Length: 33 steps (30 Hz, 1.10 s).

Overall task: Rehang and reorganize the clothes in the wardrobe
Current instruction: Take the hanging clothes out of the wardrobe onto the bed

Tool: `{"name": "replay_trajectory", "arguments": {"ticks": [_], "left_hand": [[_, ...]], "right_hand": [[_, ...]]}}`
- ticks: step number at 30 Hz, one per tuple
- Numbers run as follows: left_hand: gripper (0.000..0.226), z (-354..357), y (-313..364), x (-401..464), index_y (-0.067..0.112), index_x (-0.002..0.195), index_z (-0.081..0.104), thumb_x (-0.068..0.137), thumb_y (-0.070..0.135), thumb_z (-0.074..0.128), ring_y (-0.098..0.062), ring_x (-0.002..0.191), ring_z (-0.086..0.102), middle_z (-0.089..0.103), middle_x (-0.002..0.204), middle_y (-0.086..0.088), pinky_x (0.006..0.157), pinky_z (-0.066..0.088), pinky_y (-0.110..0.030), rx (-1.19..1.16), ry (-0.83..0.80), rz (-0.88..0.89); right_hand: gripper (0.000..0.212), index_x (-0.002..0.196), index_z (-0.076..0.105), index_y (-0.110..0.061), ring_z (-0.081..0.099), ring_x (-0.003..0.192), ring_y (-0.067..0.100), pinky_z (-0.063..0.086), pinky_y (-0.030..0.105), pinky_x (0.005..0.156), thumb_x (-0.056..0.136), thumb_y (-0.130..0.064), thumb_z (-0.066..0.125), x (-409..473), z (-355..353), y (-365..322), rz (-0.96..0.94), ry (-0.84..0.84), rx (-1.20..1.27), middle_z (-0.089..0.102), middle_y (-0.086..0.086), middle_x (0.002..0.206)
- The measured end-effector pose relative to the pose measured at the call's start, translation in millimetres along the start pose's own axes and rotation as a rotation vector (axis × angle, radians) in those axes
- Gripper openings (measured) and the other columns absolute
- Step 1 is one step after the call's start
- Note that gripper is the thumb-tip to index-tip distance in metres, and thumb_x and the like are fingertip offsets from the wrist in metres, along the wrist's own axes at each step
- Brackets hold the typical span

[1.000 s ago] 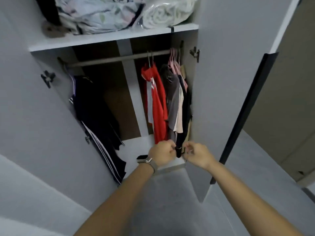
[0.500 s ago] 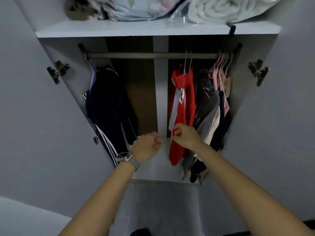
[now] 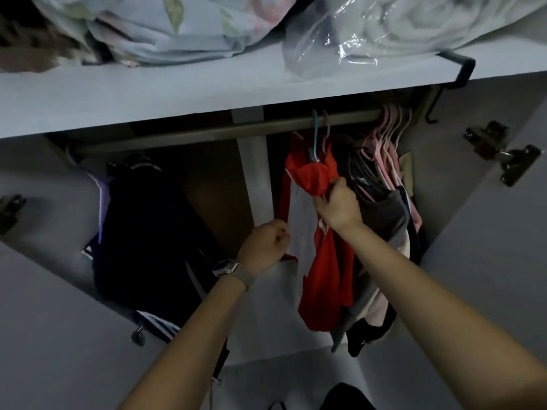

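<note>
The right hand (image 3: 339,205) pinches the red-and-white fabric shirt (image 3: 321,255) near its shoulder, on a blue hanger (image 3: 315,137) on the metal rail (image 3: 207,134). The left hand (image 3: 265,247), fingers curled, touches its white edge. Open rail lies left, toward the dark striped jacket (image 3: 142,232); grey and pink garments (image 3: 381,202) crowd the right.

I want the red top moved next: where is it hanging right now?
In the head view, the red top hangs on a blue hanger right of centre, left of the grey and pink clothes, with the right hand gripping it.
</note>
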<state>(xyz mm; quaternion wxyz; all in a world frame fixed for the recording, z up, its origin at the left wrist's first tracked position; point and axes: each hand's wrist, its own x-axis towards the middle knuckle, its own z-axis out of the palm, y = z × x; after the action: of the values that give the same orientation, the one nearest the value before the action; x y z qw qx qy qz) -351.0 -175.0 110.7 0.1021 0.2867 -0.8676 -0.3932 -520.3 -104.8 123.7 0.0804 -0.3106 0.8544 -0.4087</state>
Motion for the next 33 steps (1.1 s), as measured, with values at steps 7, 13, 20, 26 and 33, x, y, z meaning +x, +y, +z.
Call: {"name": "replay_trajectory", "arguments": {"ticks": [7, 13, 20, 26, 33], "left_hand": [[0.014, 6.7, 21.1, 47.9, 0.026, 0.101, 0.057, 0.098, 0.025, 0.044, -0.015, 0.097, 0.061, 0.062, 0.105, 0.002, 0.086, 0.049, -0.029, -0.366, 0.065, -0.049], [0.013, -6.3, 71.7, 85.2, 0.032, 0.089, 0.064, 0.092, 0.041, 0.055, -0.006, 0.086, 0.067, 0.069, 0.090, 0.007, 0.080, 0.055, -0.029, -0.670, -0.021, -0.043], [0.024, 6.9, 59.1, 122.6, 0.020, 0.098, 0.066, 0.088, 0.038, 0.053, -0.018, 0.094, 0.064, 0.068, 0.095, -0.002, 0.083, 0.051, -0.033, -0.751, 0.004, -0.134], [0.027, 10.9, 51.5, 132.9, 0.010, 0.112, 0.058, 0.095, 0.027, 0.045, -0.019, 0.090, 0.061, 0.063, 0.094, -0.004, 0.080, 0.049, -0.029, -0.453, -0.010, -0.202], [0.026, 6.4, 52.0, 142.4, 0.006, 0.072, 0.049, 0.095, 0.013, 0.040, -0.016, 0.055, 0.045, 0.047, 0.063, -0.005, 0.048, 0.032, -0.026, -0.070, -0.081, -0.031]], "right_hand": [[0.027, 0.111, 0.058, -0.001, 0.064, 0.099, 0.032, 0.051, 0.044, 0.092, 0.092, -0.020, 0.054, 27.8, 21.0, -16.0, 0.174, -0.140, 0.345, 0.067, 0.018, 0.105], [0.027, 0.119, 0.053, -0.015, 0.065, 0.098, 0.011, 0.052, 0.029, 0.090, 0.092, -0.009, 0.053, 3.3, -2.1, -16.8, -0.054, -0.102, 0.576, 0.066, -0.001, 0.103], [0.019, 0.100, 0.067, -0.020, 0.058, 0.062, 0.003, 0.044, 0.017, 0.062, 0.086, -0.020, 0.055, 16.5, -31.8, -9.8, -0.107, -0.142, 0.498, 0.065, -0.008, 0.068], [0.068, 0.136, 0.042, -0.015, 0.060, 0.091, 0.007, 0.049, 0.018, 0.073, 0.080, -0.043, 0.072, 78.1, -35.5, -17.7, 0.314, -0.315, 0.611, 0.059, -0.005, 0.115], [0.092, 0.145, 0.029, -0.012, 0.052, 0.120, 0.023, 0.045, 0.027, 0.095, 0.071, -0.029, 0.081, 121.9, 20.0, -39.4, 0.219, -0.344, 0.300, 0.050, 0.007, 0.136]]}}
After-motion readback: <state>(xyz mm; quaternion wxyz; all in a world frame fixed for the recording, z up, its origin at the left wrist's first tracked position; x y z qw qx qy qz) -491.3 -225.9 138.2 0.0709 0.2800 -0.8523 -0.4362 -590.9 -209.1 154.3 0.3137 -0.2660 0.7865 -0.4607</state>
